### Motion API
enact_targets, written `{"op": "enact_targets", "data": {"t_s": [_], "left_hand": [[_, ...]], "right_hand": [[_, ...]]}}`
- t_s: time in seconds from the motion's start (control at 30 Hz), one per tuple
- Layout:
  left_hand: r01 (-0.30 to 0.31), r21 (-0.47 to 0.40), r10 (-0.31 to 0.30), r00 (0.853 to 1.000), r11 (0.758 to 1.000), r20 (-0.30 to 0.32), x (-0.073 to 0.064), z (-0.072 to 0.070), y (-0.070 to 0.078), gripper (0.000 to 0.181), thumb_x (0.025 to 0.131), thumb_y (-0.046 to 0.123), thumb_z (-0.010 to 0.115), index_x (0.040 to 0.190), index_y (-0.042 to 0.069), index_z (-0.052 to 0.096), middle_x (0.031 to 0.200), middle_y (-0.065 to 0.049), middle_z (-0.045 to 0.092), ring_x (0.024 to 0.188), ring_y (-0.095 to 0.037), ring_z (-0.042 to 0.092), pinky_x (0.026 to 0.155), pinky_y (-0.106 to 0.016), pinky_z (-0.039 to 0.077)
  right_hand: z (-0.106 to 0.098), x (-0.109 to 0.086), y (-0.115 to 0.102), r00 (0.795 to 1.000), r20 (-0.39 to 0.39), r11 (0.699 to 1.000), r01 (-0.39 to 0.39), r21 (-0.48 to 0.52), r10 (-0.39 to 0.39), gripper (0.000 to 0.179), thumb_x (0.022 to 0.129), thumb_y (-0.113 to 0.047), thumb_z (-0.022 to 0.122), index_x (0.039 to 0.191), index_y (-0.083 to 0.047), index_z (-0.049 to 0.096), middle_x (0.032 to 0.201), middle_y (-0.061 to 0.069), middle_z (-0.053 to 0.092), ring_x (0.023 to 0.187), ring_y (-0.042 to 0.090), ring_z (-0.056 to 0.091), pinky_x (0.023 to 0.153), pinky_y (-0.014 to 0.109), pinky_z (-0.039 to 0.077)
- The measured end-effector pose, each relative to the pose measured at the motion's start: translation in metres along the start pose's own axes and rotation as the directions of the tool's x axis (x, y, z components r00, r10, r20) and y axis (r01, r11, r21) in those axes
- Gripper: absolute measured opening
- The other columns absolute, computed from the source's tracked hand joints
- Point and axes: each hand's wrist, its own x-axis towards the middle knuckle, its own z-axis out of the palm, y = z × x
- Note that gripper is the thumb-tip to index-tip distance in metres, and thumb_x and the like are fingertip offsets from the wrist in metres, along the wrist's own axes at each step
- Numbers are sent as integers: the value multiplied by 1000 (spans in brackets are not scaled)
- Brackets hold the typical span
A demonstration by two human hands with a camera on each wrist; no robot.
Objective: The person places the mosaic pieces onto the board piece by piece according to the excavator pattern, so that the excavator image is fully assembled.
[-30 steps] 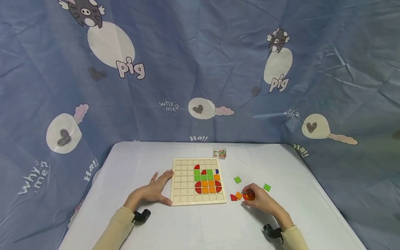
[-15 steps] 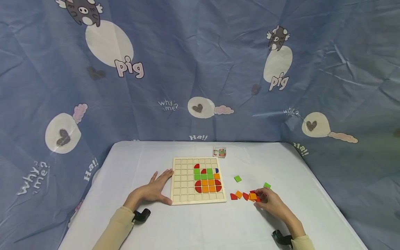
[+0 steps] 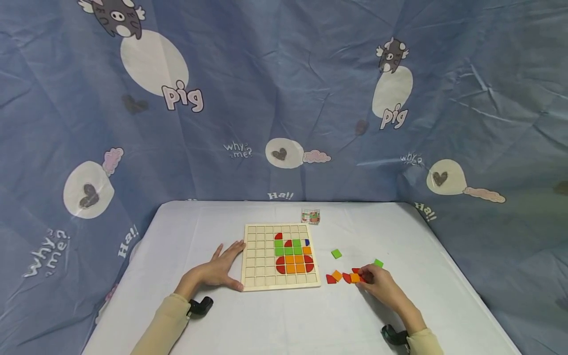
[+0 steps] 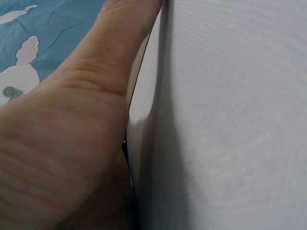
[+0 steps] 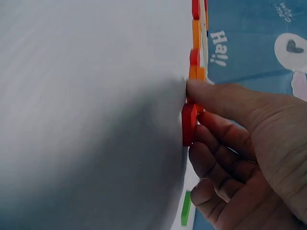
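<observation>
A wooden grid board (image 3: 259, 283) lies on the table, partly filled with red, green, orange and blue tiles. My left hand (image 3: 218, 268) has its thumb and fingers spread along the board's left edge; its thumb (image 4: 122, 43) shows in the left wrist view. Right of the board, my right hand (image 3: 379, 283) is bent over a small cluster of loose tiles. Between its thumb and curled fingers is a red tile (image 5: 188, 124). An orange tile (image 3: 354, 278) and a red quarter-circle tile (image 3: 346, 278) lie just left of the fingertips. The fingers partly hide the cluster.
Nearer the board lie another orange tile (image 3: 337, 275) and a red quarter-circle (image 3: 331, 279). Two green tiles lie apart, one green tile (image 3: 336, 253) behind these and one green tile (image 3: 378, 263) beyond the right hand. A small pattern card (image 3: 310, 216) sits behind the board.
My right hand moved right from over the cluster, uncovering and spreading its tiles, then came slightly back left, the orange tile shifting a little left too. My left hand stayed at the board.
</observation>
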Motion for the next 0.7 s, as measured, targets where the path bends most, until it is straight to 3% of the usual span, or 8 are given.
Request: {"op": "enact_targets", "data": {"t_s": [0.33,0.7], "left_hand": [[8,-16,-8,1000,1000,8,0,1,1,129,64,63,79,154,2,11,162,-16,10,150,-34,6,118,-61,-7],[15,-20,-15,1000,1000,4,-1,-1,4,129,63,63,79,154,1,12,162,-17,11,150,-35,7,118,-61,-7]], "right_hand": [[2,7,0,989,36,990,142,17,-143,27,76,-9,81,98,-10,68,91,-2,61,75,6,53,64,18,51],[-14,27,13,996,68,997,55,56,-58,26,78,-18,80,95,-7,64,85,0,64,73,8,55,63,19,49]]}}
